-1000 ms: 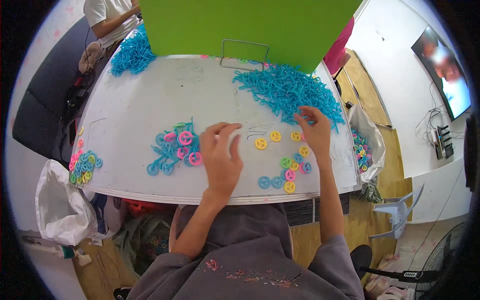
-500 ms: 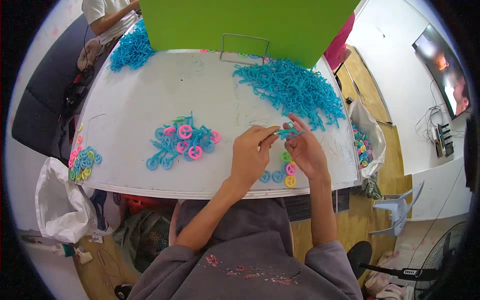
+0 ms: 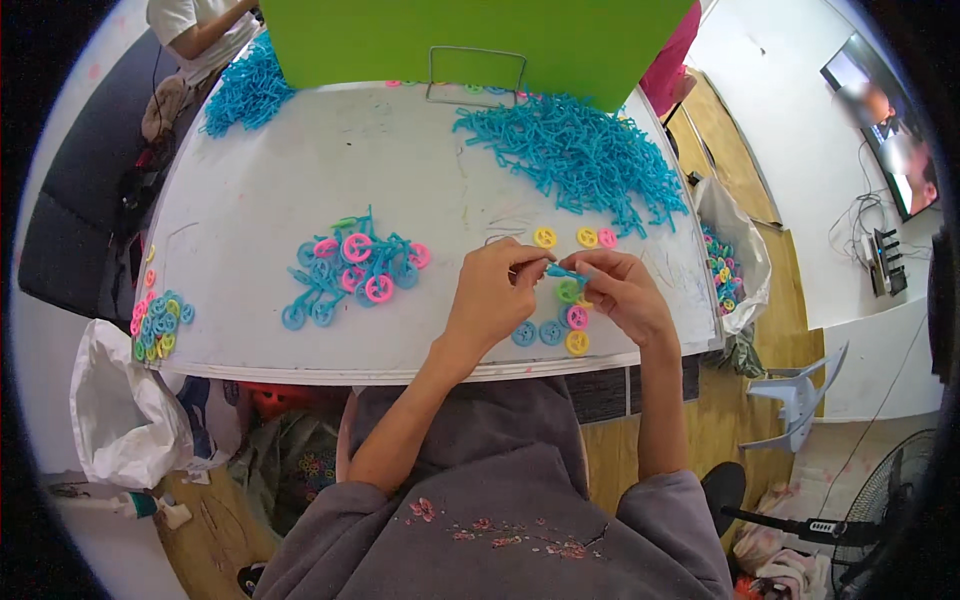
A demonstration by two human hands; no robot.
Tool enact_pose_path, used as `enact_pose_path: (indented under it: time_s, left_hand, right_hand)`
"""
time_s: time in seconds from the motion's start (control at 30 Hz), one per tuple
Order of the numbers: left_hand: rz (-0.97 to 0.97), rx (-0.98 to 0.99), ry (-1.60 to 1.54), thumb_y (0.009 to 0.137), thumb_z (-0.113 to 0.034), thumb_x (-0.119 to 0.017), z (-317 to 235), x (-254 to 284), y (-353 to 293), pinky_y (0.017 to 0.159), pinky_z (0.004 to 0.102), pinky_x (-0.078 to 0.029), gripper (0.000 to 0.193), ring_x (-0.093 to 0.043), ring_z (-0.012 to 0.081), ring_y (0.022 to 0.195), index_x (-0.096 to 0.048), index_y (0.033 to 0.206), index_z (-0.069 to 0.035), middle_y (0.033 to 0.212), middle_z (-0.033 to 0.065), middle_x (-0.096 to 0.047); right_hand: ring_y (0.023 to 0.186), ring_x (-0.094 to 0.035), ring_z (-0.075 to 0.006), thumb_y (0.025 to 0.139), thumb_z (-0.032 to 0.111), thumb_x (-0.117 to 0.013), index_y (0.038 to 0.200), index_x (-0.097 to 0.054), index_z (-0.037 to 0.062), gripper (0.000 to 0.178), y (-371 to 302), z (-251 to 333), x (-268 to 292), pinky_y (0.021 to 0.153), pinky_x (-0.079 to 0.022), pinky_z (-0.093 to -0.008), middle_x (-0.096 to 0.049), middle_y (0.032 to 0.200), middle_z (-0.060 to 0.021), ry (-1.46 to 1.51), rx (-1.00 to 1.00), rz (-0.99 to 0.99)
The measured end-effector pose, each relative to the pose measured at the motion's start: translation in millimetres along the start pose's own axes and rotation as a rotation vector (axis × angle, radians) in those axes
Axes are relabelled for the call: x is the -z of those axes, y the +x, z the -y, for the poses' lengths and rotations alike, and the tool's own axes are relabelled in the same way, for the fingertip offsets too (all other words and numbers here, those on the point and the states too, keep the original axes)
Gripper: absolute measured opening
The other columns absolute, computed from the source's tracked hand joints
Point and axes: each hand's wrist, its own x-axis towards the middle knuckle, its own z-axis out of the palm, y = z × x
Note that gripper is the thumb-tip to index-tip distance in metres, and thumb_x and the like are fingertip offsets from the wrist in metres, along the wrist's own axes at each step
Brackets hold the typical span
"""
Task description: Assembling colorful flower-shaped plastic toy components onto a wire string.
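Over the right part of the white table (image 3: 400, 170), both hands come together on a small blue plastic piece (image 3: 560, 271). My left hand (image 3: 492, 295) pinches one end of it between thumb and fingers. The other end is in the closed fingertips of my right hand (image 3: 628, 298). Fingers hide most of the piece. Small spoked wheels lie under and around the hands: a pink wheel (image 3: 577, 317), a yellow wheel (image 3: 577, 343), a blue wheel (image 3: 525, 333) and a green wheel (image 3: 568, 291). Beyond them is another yellow wheel (image 3: 545, 237).
A big heap of blue plastic pieces (image 3: 580, 155) spreads behind my hands. To the left lies a pile of blue pieces with wheels (image 3: 350, 265). Loose wheels (image 3: 160, 325) crowd the left edge. A green panel (image 3: 470, 40) stands at the back; another person (image 3: 205, 35) sits far left.
My right hand has turned and its raised fingers have closed onto the blue piece. My left hand keeps its pinch. Wheels behind the hands have come into sight.
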Motion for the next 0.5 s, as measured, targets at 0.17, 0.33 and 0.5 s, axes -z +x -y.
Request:
enact_pose_path:
  time_s: [0.17, 0.33, 0.5]
  left_hand:
    - [0.027, -0.053, 0.006, 0.085, -0.003, -0.060, 1, -2, 0, 0.061, 0.0280, -0.049, 0.016, -0.063, 0.0170, 0.066, -0.070, 0.098, -0.001, 0.081, 0.0114, -0.066]
    - [-0.021, 0.173, -0.169, 0.086, -0.005, -0.061, 1, -4, -1, 0.063, 0.0275, -0.050, 0.016, -0.065, 0.0177, 0.068, -0.070, 0.098, -0.001, 0.081, 0.0132, -0.068]
    - [0.071, 0.157, -0.095, 0.085, -0.009, -0.065, 10, -9, -13, 0.065, 0.0276, -0.051, 0.022, -0.065, 0.0196, 0.069, -0.065, 0.106, -0.002, 0.081, 0.0131, -0.068]
  right_hand:
    - [0.081, -0.060, -0.0090, 0.090, 0.012, -0.063, 0.112, -0.064, -0.0002, 0.025, -4, 5, 11, 0.071, -0.050, -0.0217, -0.066, 0.101, -0.0035, -0.213, -0.067, 0.092]
    - [0.088, -0.062, -0.0096, 0.089, 0.002, -0.061, 0.114, -0.061, 0.0001, 0.025, -3, -2, -9, 0.072, -0.051, -0.0223, -0.063, 0.111, -0.0062, -0.224, 0.143, -0.002]
    - [0.076, -0.059, -0.0062, 0.086, 0.004, -0.065, 0.105, -0.062, -0.0006, 0.020, 0, -34, -11, 0.063, -0.046, -0.0209, -0.067, 0.086, -0.0036, -0.515, 0.278, -0.158]
